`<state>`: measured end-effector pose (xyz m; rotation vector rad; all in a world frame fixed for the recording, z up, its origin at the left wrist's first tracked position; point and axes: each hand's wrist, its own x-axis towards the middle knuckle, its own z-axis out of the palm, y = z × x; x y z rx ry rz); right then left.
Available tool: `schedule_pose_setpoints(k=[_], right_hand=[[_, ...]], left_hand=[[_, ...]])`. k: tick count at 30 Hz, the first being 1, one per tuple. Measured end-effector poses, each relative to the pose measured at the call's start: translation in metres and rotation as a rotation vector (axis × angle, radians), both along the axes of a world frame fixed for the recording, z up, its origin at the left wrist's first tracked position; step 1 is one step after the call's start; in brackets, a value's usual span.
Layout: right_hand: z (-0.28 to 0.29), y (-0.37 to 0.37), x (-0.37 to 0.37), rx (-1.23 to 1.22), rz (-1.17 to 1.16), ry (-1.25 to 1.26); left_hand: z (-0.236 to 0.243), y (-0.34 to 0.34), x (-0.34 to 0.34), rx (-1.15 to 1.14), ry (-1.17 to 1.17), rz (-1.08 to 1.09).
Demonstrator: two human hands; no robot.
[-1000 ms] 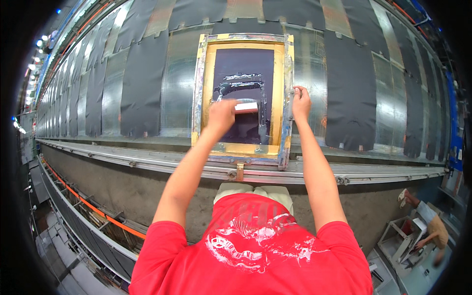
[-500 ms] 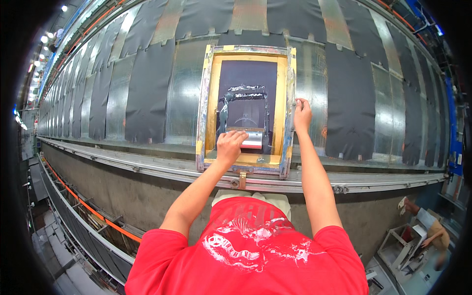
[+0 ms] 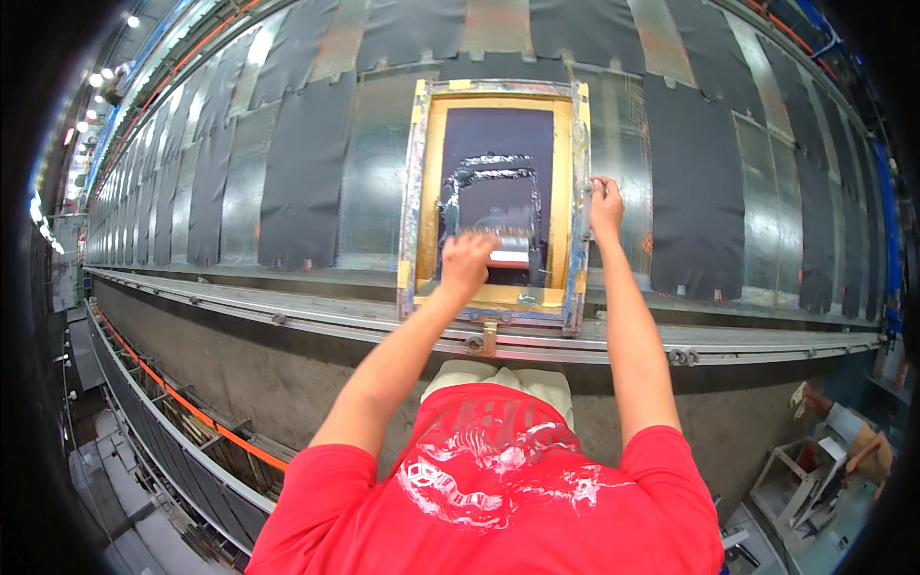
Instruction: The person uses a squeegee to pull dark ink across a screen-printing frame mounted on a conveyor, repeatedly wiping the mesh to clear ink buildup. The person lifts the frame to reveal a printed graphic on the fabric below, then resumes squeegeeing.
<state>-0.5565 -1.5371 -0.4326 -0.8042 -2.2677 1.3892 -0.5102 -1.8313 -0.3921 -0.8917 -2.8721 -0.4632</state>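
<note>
A screen printing frame [image 3: 581, 206] with a worn, paint-marked border and yellow inner edges lies on the long table in front of me. Dark ink rings the pale middle of its mesh [image 3: 498, 134]. Inside the frame, near its close end, my left hand [image 3: 467, 259] is closed on a squeegee [image 3: 511, 251], a shiny metal bar with a red lower edge. The fingers cover the bar's left part and are slightly blurred. My right hand [image 3: 606, 207] is at the frame's right side, its fingers curled against the outer edge.
Dark sheets [image 3: 305, 177] alternate with shiny bare panels [image 3: 381, 182] along the table. A metal rail [image 3: 374, 323] with bolts runs along its near edge, with a brass-coloured bracket [image 3: 490, 337] below the frame. Another person [image 3: 870, 450] is beside a grey cart [image 3: 795, 479] at lower right.
The squeegee and my left hand have moved slightly away from me within the frame. My right hand stays by the frame's right edge. The whole view has shifted a little.
</note>
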Motion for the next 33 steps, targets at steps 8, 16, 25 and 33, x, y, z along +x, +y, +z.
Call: schedule_pose_setpoints(k=[8,16,25,33], right_hand=[[0.04,-0.013,-0.016,0.135,0.036,0.036],[0.062,-0.236,-0.068,-0.012,0.047,0.126],[0.042,-0.452,-0.106,-0.073,0.042,0.038],[0.031,-0.47,-0.119,-0.004,0.014,-0.026]], left_hand=[[0.025,-0.052,0.038,0.137,-0.107,-0.12],[0.051,-0.24,-0.007,0.09,-0.186,0.02],[0.042,-0.446,-0.053,0.005,-0.182,0.079],[0.031,-0.495,-0.034,0.008,-0.145,0.009]])
